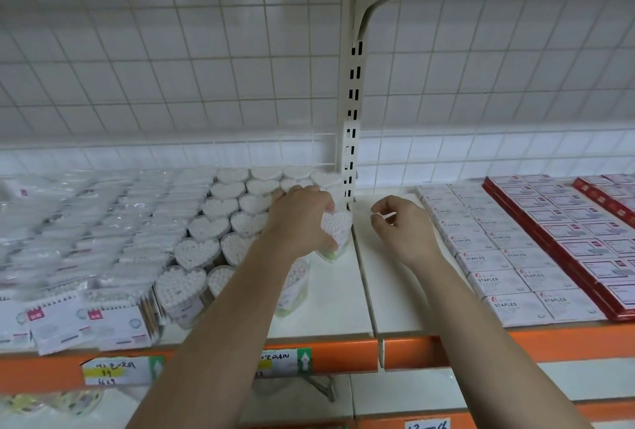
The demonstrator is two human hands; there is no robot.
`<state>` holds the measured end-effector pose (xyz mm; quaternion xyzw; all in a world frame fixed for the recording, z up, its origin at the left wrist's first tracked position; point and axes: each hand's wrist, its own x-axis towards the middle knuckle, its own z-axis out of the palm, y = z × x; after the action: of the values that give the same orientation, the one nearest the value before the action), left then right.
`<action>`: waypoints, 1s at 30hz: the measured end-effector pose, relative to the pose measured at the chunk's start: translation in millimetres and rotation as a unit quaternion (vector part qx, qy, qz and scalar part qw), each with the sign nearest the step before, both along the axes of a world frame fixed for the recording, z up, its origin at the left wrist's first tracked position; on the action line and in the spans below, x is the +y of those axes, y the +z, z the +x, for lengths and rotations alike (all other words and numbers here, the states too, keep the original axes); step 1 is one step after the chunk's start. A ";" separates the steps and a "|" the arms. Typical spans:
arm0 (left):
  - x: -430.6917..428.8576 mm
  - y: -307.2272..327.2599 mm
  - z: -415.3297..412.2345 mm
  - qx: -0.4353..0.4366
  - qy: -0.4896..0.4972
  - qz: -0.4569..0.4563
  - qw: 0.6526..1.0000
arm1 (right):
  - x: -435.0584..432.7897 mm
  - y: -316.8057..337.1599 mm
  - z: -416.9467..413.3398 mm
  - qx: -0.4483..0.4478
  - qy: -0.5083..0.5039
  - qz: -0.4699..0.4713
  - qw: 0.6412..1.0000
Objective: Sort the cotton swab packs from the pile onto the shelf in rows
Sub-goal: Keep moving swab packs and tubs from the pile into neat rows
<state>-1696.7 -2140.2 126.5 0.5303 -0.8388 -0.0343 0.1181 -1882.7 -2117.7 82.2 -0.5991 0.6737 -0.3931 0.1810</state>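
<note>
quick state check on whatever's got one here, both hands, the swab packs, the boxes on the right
left hand, grips the held heart pack
right hand, loosely curled, holds nothing
held heart pack, upright, swab tips up, at the right of the rows
heart packs, upright in rows
bagged swab packs, lying overlapped in rows
staples boxes, closed, flat in rows
red boxes, closed, flat in rows

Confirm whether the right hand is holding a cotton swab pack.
No, the right hand hangs empty over the shelf, while the left hand grips the heart-shaped pack.
</note>
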 end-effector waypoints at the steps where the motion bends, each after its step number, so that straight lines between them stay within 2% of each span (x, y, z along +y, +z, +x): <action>1: -0.7 -0.2 -1.2 -0.006 0.003 -0.006 1.000 | 0.1 -0.5 0.3 0.001 0.003 0.000 1.000; 16: -13.6 -0.3 -4.4 -0.026 0.016 -0.020 0.999 | -0.6 5.2 2.4 0.009 0.027 -0.009 1.000; 19: -8.1 1.7 1.9 -0.005 0.005 -0.013 1.000 | -2.0 14.4 6.1 0.027 0.036 -0.026 0.999; 23: 2.6 6.4 15.1 0.044 0.019 -0.086 0.995 | -3.7 30.7 19.9 0.029 0.055 -0.059 0.996; 30: 27.5 5.2 72.6 0.055 0.074 -0.198 0.976 | -3.5 62.2 81.6 0.052 0.137 -0.116 0.982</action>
<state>-1624.1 -2112.7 131.7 0.5547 -0.7794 0.1120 0.2689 -1801.1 -2121.2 144.4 -0.7221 0.5437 -0.4084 0.1272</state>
